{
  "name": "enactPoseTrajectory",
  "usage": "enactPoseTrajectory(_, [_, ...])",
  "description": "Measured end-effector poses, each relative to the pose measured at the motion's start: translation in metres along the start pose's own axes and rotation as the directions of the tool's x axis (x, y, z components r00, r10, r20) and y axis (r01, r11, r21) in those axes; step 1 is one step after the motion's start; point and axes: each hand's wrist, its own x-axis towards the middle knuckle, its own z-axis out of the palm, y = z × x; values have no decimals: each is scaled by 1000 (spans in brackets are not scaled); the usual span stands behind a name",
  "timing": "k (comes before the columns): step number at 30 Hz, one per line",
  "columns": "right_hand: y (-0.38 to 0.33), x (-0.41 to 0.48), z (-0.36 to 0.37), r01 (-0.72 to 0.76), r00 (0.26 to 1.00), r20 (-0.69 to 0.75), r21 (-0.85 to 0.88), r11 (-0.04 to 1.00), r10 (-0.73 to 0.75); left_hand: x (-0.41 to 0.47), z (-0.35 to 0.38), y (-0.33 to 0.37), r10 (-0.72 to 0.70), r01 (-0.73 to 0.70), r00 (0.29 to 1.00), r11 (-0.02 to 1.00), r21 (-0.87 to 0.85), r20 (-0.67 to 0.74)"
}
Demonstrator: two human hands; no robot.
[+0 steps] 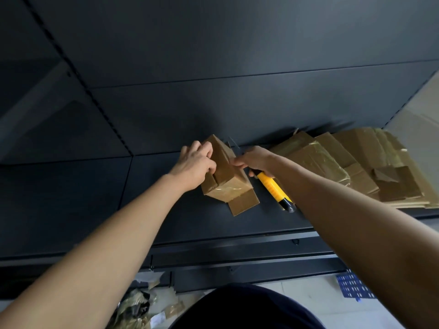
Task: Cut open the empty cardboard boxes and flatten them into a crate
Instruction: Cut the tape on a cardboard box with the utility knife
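The left hand (194,163) curls round the small cardboard box (228,184) on the dark shelf (166,210), seemingly pinning it steady for the cut. The right hand (255,161) is closed around the yellow knife (275,189), blade at the box's far top edge. Flattened boxes (344,167) lie stacked to the right, clear of the work.

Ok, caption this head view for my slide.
Left hand grips a taped cardboard box while the right hand holds a yellow utility knife.

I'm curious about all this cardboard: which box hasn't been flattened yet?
The small box held by the left hand, next to the yellow knife in the right hand. It alone has its full shape; the other boxes lie flat, piled to its right.
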Motion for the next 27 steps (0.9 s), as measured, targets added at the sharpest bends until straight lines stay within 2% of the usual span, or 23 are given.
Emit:
enactPoseTrajectory(2, [5, 1, 4, -46, 998, 37, 18, 999, 46, -1, 5, 2, -81, 80, 997, 993, 82, 8])
enactPoseTrajectory(4, [8, 1, 10, -60, 996, 69, 55, 997, 56, 2, 9, 9, -260, 259, 965, 964, 59, 25])
enactPoseTrajectory(5, [8, 0, 13, -59, 996, 74, 66, 996, 54, 4, 8, 14, -385, 386, 922, 923, -16, 36])
enactPoseTrajectory(7, [6, -2, 19, -55, 994, 93, 57, 997, 50, 9, 6, 21, -611, 618, 785, 766, -176, 99])
enactPoseTrajectory(9, [4, -5, 22, -66, 994, 95, 55, 996, 61, 10, 5, 22, -731, 749, 660, 623, -227, 174])
enactPoseTrajectory(11, [3, -6, 20, -84, 995, 62, 85, 993, 79, 8, 3, 18, -762, 803, 588, 511, -307, 269])
enactPoseTrajectory(15, [2, -8, 8, -56, 998, -25, 77, 995, 58, 5, -7, 2, -687, 779, 589, 343, -525, 425])
enactPoseTrajectory(16, [0, -8, 6, -33, 999, -37, 66, 997, 36, 6, -10, 0, -690, 778, 588, 341, -528, 421])
enactPoseTrajectory(17, [-2, -9, 5, -5, 999, -45, 49, 999, 7, 6, -11, -1, -711, 785, 587, 383, -487, 386])
enactPoseTrajectory(19, [-7, -11, 3, 54, 998, -36, 30, 998, -53, 5, -14, 3, -762, 803, 590, 522, -286, 267])
enactPoseTrajectory(20, [-8, -12, 3, 62, 998, -18, 74, 995, -60, 5, -15, 4, -759, 790, 612, 578, -204, 222])
enactPoseTrajectory(22, [-11, -16, 1, 61, 998, 12, 174, 983, -64, 5, -19, 4, -689, 717, 696, 684, -138, 204])
enactPoseTrajectory(23, [-12, -16, 0, 85, 996, 6, 156, 984, -87, 4, -20, 3, -631, 660, 746, 743, -114, 213])
enactPoseTrajectory(25, [-16, -16, -4, 169, 985, -33, 66, 983, -167, 1, -23, 1, -520, 547, 820, 835, -60, 237])
enactPoseTrajectory(27, [-19, -15, -11, 216, 974, -55, -62, 974, -220, -2, -24, -1, -448, 458, 860, 889, 15, 244])
